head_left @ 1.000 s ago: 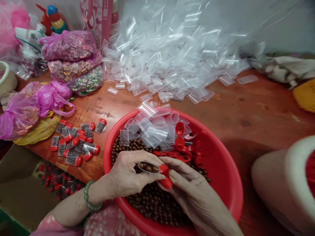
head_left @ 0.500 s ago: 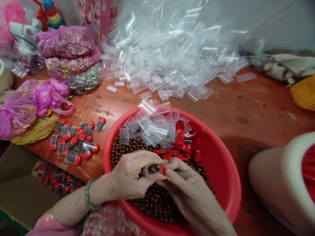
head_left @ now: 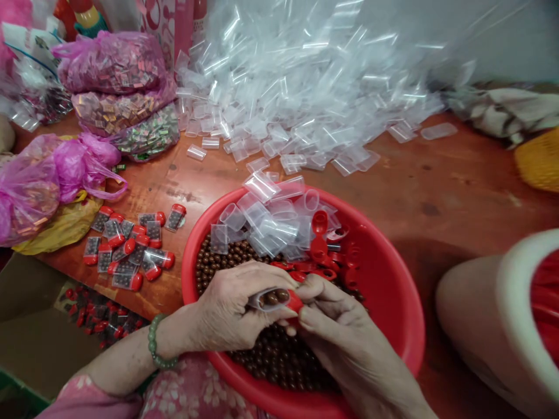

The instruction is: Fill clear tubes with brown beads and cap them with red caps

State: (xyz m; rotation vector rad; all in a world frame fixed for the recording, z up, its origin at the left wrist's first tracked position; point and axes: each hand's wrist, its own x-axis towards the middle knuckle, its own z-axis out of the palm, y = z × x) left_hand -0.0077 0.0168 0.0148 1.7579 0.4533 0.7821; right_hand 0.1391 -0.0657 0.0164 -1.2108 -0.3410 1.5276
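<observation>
My left hand [head_left: 238, 299], above the red basin [head_left: 404, 308], is wrapped round a clear plastic tube [head_left: 257, 300] with several brown balls showing in its open mouth. Fingers and thumb of my right hand [head_left: 340, 320] pinch a red cap [head_left: 294, 302] against the tube's right side. Part of the cap is hidden by my fingers. Below the hands, shiny brown balls [head_left: 283, 364] fill the basin's bottom. Clear empty tubes [head_left: 275, 227] and loose red caps [head_left: 319, 247] lie at its far side.
Filled red-capped tubes [head_left: 131, 250] lie left of the basin; more sit in a cardboard box [head_left: 30, 314] below. Behind is a large heap of clear tubes [head_left: 297, 99]. Pink bags [head_left: 117, 64] stand at the back left. A pale bucket [head_left: 484, 302] with red contents stands right.
The red cap and my right fingertips have shifted slightly right and more of the cap shows. My left hand still holds the tube. The whole view has moved a little.
</observation>
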